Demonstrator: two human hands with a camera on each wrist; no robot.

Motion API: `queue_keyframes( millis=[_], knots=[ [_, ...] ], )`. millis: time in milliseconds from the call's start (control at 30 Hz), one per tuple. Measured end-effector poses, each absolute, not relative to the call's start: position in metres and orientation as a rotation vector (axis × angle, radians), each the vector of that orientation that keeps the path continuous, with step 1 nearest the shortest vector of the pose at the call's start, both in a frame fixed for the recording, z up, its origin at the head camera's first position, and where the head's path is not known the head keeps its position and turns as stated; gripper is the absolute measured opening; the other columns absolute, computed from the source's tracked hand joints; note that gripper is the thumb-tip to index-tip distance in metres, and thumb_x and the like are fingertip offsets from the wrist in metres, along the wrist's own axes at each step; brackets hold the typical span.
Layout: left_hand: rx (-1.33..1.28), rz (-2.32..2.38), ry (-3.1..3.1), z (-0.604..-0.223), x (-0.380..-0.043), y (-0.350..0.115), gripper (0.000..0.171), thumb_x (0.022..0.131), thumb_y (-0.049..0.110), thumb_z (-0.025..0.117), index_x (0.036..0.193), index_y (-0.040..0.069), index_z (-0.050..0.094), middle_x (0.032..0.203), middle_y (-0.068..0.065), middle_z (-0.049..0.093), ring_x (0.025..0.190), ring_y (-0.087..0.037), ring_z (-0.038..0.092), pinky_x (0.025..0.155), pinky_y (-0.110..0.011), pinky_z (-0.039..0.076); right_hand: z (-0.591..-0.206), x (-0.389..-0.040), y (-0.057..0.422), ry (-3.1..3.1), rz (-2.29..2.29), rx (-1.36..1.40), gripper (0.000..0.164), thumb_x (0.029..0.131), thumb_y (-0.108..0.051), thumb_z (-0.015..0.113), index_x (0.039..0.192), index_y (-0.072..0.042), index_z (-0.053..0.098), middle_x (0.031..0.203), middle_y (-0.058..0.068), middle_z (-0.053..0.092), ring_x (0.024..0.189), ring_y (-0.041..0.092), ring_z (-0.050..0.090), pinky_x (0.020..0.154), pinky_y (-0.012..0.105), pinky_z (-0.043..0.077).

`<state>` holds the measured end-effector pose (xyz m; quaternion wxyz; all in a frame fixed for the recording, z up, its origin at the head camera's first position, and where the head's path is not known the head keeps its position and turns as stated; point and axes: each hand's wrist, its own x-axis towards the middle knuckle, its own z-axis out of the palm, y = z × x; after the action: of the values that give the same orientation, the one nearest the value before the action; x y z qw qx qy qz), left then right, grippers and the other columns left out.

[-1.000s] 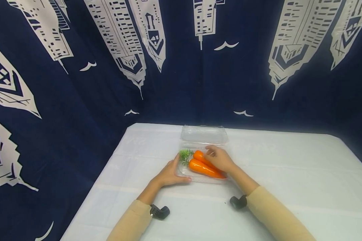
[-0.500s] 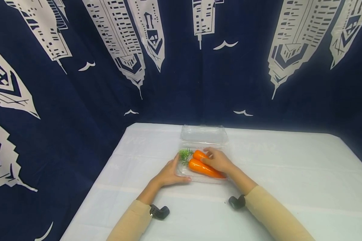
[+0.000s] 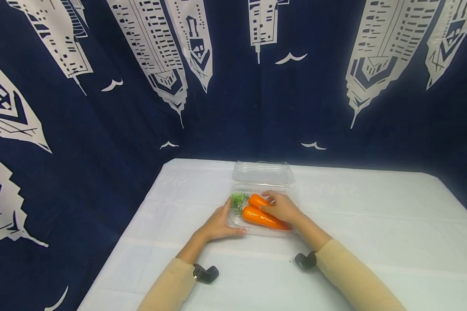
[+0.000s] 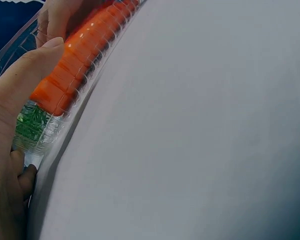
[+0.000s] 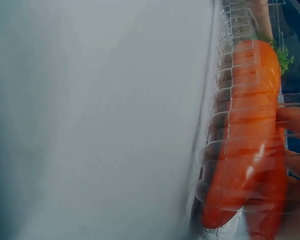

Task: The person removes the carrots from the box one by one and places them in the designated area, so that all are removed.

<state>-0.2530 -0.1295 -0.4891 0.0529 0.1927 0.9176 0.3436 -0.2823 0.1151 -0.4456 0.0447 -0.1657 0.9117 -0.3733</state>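
Two orange carrots lie side by side in a clear plastic clamshell container (image 3: 262,232) on the table. My right hand (image 3: 282,208) reaches in from the right and pinches the rear carrot (image 3: 257,200) between thumb and fingers. The front carrot (image 3: 262,217) lies against it, its narrow end toward the right. Green leafy tops (image 3: 238,202) sit at the container's left end. At that corner my left hand (image 3: 216,223) holds the container, thumb along the front wall and fingers along the left side. The right wrist view shows the front carrot (image 5: 252,115) through the ribbed wall.
The container's hinged lid (image 3: 262,173) lies folded back behind it. A white cloth covers the table (image 3: 373,242). Behind the table hangs a navy curtain (image 3: 233,121) with white building prints. Dark wrist devices (image 3: 206,274) sit on both sleeves.
My right hand has lowered slightly and its thumb has come down between the carrots, onto the rear one. The front carrot has shifted slightly left. The left hand has stayed in place.
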Motion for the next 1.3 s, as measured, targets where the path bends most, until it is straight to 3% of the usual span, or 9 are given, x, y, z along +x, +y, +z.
queue_keyframes(
  millis=[567,1300],
  knots=[
    [0.596,1.051,2.781,-0.486,-0.251,-0.129,0.125,0.062,0.069,0.070,0.149,0.009,0.004,0.150,-0.015,0.019,0.133,-0.033,0.026,0.104,-0.050,0.027,-0.447,-0.284,0.117,2.697,-1.292,-0.456,0.041,0.076,-0.020,0.074,0.112,-0.004,0.061,0.096,0.009,0.063,0.080,0.020,0.057,0.068,0.029,0.051],
    [0.578,1.056,2.773,-0.484,-0.250,-0.129,0.124,0.061,0.068,0.071,0.149,0.010,0.005,0.150,-0.013,0.021,0.133,-0.031,0.026,0.104,-0.048,0.028,-0.435,-0.283,0.120,2.763,-1.524,-0.465,0.045,0.078,-0.018,0.072,0.119,-0.006,0.059,0.103,0.013,0.063,0.086,0.025,0.059,0.071,0.034,0.052]
  ],
)
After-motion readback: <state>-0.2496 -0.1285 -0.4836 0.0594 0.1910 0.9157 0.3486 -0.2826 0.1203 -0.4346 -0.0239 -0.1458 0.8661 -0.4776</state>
